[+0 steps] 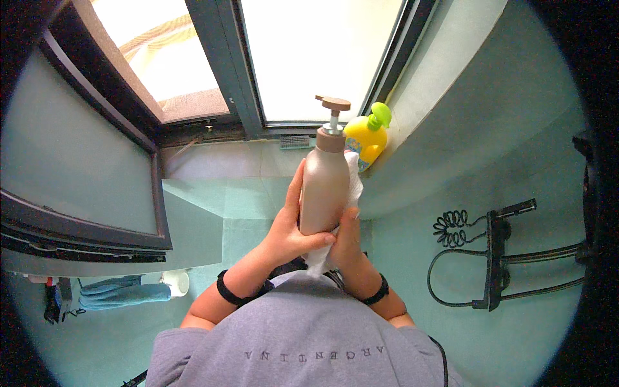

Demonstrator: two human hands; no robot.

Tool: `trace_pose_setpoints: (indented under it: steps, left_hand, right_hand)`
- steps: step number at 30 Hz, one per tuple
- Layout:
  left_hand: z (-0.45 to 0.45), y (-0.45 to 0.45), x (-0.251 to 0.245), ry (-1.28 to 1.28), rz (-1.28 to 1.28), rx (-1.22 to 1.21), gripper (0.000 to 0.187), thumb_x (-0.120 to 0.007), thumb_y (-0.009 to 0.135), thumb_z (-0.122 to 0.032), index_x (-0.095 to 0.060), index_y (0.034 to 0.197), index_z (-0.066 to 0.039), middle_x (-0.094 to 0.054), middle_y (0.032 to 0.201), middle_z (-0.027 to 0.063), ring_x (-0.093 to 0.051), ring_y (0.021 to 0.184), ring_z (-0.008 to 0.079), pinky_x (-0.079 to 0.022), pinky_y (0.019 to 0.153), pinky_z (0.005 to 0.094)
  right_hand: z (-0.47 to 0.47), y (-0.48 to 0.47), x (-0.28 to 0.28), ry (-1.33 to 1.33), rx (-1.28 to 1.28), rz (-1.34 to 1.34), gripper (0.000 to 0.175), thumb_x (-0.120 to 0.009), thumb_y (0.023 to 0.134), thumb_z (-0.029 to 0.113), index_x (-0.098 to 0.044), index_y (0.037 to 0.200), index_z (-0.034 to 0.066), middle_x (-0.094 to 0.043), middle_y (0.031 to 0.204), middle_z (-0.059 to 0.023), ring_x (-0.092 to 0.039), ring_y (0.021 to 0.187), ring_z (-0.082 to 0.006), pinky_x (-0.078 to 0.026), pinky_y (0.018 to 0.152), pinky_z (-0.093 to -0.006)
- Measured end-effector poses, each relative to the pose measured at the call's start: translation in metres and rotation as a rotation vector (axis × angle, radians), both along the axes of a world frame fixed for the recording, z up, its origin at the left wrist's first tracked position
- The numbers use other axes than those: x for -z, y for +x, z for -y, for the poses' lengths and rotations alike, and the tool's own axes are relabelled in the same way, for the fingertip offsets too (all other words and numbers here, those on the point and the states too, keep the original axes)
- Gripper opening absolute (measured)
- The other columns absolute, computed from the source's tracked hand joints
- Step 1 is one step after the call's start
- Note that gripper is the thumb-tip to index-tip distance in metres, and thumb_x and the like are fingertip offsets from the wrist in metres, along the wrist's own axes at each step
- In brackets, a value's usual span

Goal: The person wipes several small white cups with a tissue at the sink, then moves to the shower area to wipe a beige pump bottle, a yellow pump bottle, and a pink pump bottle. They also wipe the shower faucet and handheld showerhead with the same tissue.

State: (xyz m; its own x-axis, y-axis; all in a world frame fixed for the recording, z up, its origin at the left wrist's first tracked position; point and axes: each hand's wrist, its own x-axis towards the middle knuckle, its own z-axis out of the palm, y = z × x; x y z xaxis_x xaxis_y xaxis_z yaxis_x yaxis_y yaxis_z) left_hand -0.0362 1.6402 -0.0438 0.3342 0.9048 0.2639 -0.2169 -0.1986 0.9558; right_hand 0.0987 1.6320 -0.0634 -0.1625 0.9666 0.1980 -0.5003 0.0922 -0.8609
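A beige pump bottle stands nearly upright between my hands, its brown pump head at the top. My left hand grips it from the left, with the thumb across the base and a finger up along the side. On the other side, my right hand presses a white cloth or paper towel against the bottle. The cloth also hangs below the bottle's base. Most of the right fingers are hidden behind the bottle and cloth.
On the windowsill stand a yellow bottle with a green pump and a small grey brush. A frosted window sash swings inward at left. Blue towels hang lower left; a black wall fixture with hoses is at right.
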Motion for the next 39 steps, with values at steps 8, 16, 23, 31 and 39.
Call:
trace_pose_setpoints:
  steps: [8, 16, 23, 31, 39]
  left_hand:
    - [0.003, -0.005, 0.011, -0.148, -0.027, 0.057, 0.121, -0.089, 0.07, -0.03, -0.011, 0.158, -0.005, -0.032, 0.156, 0.0155, -0.035, 0.144, 0.0263, -0.03, 0.116, 0.0421]
    - [0.003, -0.022, 0.002, -0.265, -0.175, 0.297, 0.102, -0.088, 0.067, -0.019, -0.029, 0.15, -0.002, -0.049, 0.142, 0.0111, -0.047, 0.132, 0.022, -0.038, 0.11, 0.0393]
    - [0.002, -0.02, 0.006, -0.211, -0.098, 0.218, 0.094, -0.083, 0.067, -0.014, -0.036, 0.147, -0.002, -0.053, 0.137, 0.0097, -0.05, 0.129, 0.021, -0.04, 0.109, 0.0384]
    - [-0.003, -0.007, 0.013, -0.06, 0.096, -0.002, 0.1, -0.085, 0.066, -0.02, -0.034, 0.15, -0.001, -0.045, 0.149, 0.0121, -0.046, 0.136, 0.0255, -0.035, 0.114, 0.0414]
    - [-0.011, 0.006, 0.0, 0.175, 0.266, -0.361, 0.094, -0.084, 0.076, -0.021, -0.029, 0.15, -0.001, -0.039, 0.151, 0.0181, -0.04, 0.139, 0.0296, -0.036, 0.114, 0.0441]
  right_hand:
    - [-0.012, -0.01, -0.05, -0.031, 0.062, -0.147, 0.096, -0.038, 0.095, 0.073, -0.017, 0.158, 0.0038, -0.04, 0.152, -0.0117, -0.045, 0.135, -0.0224, -0.038, 0.112, -0.0375]
    - [-0.041, 0.026, -0.065, 0.072, -0.191, 0.163, 0.064, -0.063, 0.094, 0.057, -0.06, 0.125, 0.001, -0.066, 0.117, -0.0062, -0.061, 0.106, -0.0169, -0.047, 0.095, -0.0309]
    - [-0.024, 0.01, -0.057, 0.297, 0.22, 0.376, 0.067, -0.075, 0.086, 0.05, -0.057, 0.131, 0.0036, -0.063, 0.126, -0.0118, -0.06, 0.115, -0.0214, -0.046, 0.1, -0.0365]
    - [-0.01, -0.005, -0.022, 0.385, 0.239, 0.364, 0.084, -0.038, 0.102, 0.06, -0.026, 0.154, -0.0055, -0.03, 0.159, -0.0235, -0.033, 0.146, -0.0339, -0.026, 0.119, -0.0428]
    - [0.005, -0.025, -0.01, -0.432, -0.094, -0.445, 0.067, -0.035, 0.105, 0.055, -0.04, 0.148, 0.0041, -0.051, 0.145, -0.0149, -0.052, 0.131, -0.0266, -0.041, 0.111, -0.039]
